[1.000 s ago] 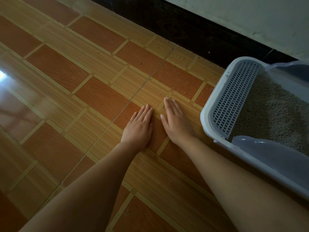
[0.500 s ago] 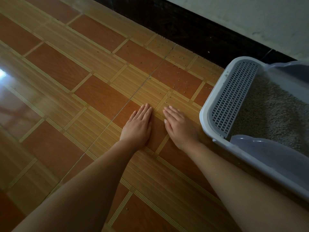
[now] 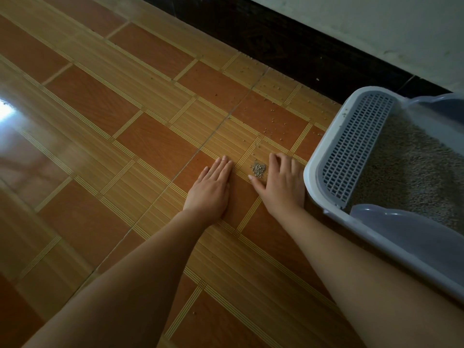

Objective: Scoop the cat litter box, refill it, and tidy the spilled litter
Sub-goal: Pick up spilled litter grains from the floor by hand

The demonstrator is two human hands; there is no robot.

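Observation:
A white litter box (image 3: 316, 156) with a grated step (image 3: 356, 144) stands at the right, filled with grey-beige litter (image 3: 406, 177). My left hand (image 3: 211, 189) lies flat on the tiled floor, fingers straight. My right hand (image 3: 281, 184) rests on the floor beside the box, fingers bent forward, thumb spread. A small heap of spilled litter (image 3: 258, 170) sits between thumb and fingers of my right hand. Loose grains (image 3: 275, 121) are scattered on the tiles beyond the hands, toward the wall.
A dark skirting strip (image 3: 288, 43) and a pale wall (image 3: 376, 26) run along the back. A translucent grey hood part (image 3: 401, 229) covers the box's near corner. Glossy orange and tan tiles (image 3: 100, 146) stretch to the left.
My right hand has swept back toward me and to the right, gathering grains into a small heap by its thumb. My left hand has stayed flat in place.

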